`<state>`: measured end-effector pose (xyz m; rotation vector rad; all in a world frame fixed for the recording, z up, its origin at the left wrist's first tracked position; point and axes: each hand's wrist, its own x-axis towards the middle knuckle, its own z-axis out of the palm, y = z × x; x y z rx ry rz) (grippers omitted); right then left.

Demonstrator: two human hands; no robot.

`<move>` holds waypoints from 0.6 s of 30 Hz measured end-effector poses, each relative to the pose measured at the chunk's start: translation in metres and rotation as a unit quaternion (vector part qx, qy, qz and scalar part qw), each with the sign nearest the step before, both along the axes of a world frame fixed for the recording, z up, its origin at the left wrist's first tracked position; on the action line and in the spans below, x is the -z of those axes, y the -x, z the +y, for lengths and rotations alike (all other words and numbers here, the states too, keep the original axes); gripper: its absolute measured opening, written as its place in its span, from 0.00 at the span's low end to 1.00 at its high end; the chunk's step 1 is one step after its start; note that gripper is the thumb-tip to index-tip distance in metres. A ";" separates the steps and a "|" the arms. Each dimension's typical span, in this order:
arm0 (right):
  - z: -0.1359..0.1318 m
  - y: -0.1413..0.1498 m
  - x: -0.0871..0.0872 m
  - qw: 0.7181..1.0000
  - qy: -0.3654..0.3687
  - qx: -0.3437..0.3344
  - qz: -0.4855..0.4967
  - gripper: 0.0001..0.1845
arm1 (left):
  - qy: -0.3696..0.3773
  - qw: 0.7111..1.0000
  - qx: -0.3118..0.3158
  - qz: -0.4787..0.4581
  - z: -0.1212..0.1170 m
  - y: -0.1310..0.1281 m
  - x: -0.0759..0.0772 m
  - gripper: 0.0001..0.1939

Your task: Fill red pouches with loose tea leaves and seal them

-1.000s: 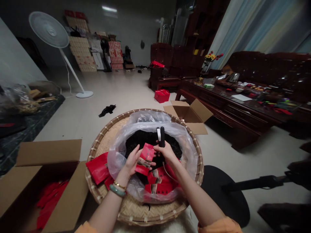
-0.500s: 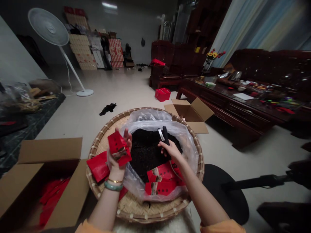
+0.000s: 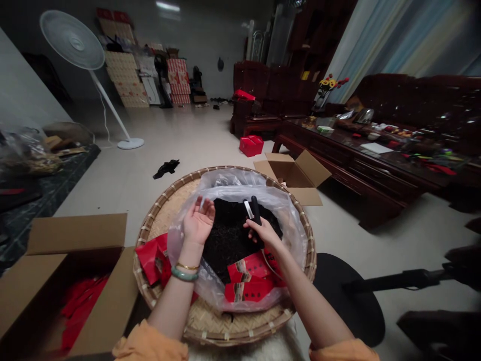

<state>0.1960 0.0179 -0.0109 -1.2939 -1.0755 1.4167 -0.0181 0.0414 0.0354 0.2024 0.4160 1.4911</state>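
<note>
My left hand (image 3: pixel 198 224) is palm up with its fingers apart, holding nothing, above the left side of a clear plastic bag (image 3: pixel 296 225). Wrapped round a black corded handheld sealer (image 3: pixel 256 208) with a white lever, the fingers of my right hand (image 3: pixel 263 232) are over the bag's right part. Dark loose tea leaves (image 3: pixel 229 230) fill the opened bag, which lies in a round woven bamboo tray (image 3: pixel 160 203). Red printed packets (image 3: pixel 250 290) rest at the bag's near right. More red packets (image 3: pixel 152 258) lie on the tray at left, partly behind my left forearm.
An open cardboard box (image 3: pixel 108 301) with red packets stands at near left. Another open box (image 3: pixel 311 173) is beyond the tray at right, near a dark wooden table (image 3: pixel 338 160). A black round stand base (image 3: pixel 349 296) lies close at right. A white fan (image 3: pixel 130 143) stands farther back.
The red packet that was in my left hand is out of it and lies among the packets on the tray's left. My left hand has moved right, over the bag. My right hand stays put.
</note>
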 end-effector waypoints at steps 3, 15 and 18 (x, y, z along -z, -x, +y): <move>0.001 -0.003 -0.003 0.999 -0.013 -0.007 -0.039 0.16 | -0.011 0.975 0.102 0.199 -0.008 -0.015 0.005 0.10; -0.009 -0.029 0.003 0.953 -0.062 -0.037 -0.295 0.21 | -0.284 0.282 0.204 0.893 -0.084 -0.060 0.031 0.14; -0.011 -0.043 0.012 0.898 -0.113 -0.012 -0.426 0.25 | -0.294 0.259 0.183 0.902 -0.094 -0.062 0.029 0.20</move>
